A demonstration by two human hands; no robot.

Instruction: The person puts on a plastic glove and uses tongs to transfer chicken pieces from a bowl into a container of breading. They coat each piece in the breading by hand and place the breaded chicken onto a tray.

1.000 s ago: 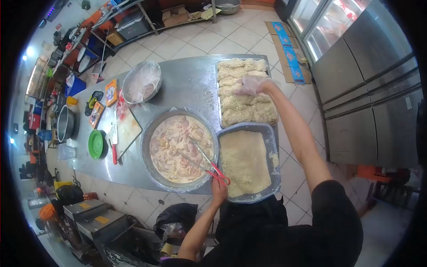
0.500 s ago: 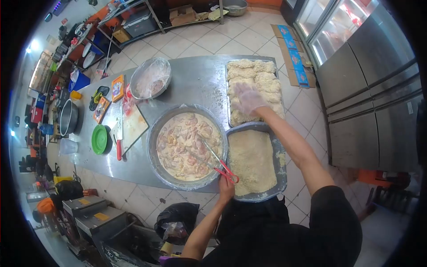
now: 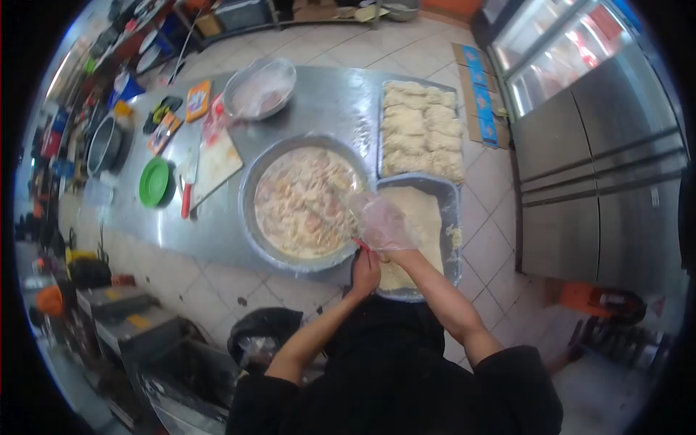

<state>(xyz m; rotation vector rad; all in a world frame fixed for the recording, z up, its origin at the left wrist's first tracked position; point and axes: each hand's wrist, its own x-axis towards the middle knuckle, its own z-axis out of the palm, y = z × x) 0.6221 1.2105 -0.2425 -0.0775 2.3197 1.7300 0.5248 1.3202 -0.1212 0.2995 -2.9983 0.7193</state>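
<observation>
My left hand (image 3: pixel 367 272) is closed around the red handles of the tongs (image 3: pixel 361 245) at the near rim of a large round basin (image 3: pixel 250 239). Pieces of raw chicken (image 3: pixel 304 199) in pale batter fill that basin. My right hand (image 3: pixel 384 221), in a clear plastic glove, is over the join between the basin and a grey tub (image 3: pixel 455 268) of breading (image 3: pixel 424 206), close by the tongs. Its fingers are blurred, and it hides most of the tongs. Behind the tub, a tray (image 3: pixel 381 134) holds rows of breaded chicken (image 3: pixel 422 130).
On the steel table (image 3: pixel 322 94) are a plastic-lined bowl (image 3: pixel 261 90), a cutting board (image 3: pixel 220 163), a red-handled knife (image 3: pixel 187 196) and a green plate (image 3: pixel 154 181). Steel refrigerators (image 3: pixel 565 188) stand to the right. A black bag (image 3: pixel 264 326) is on the floor at left.
My right hand has come back from the breaded chicken on the tray to beside the tongs and my left hand. The camera view has shifted slightly. My left hand still holds the tongs.
</observation>
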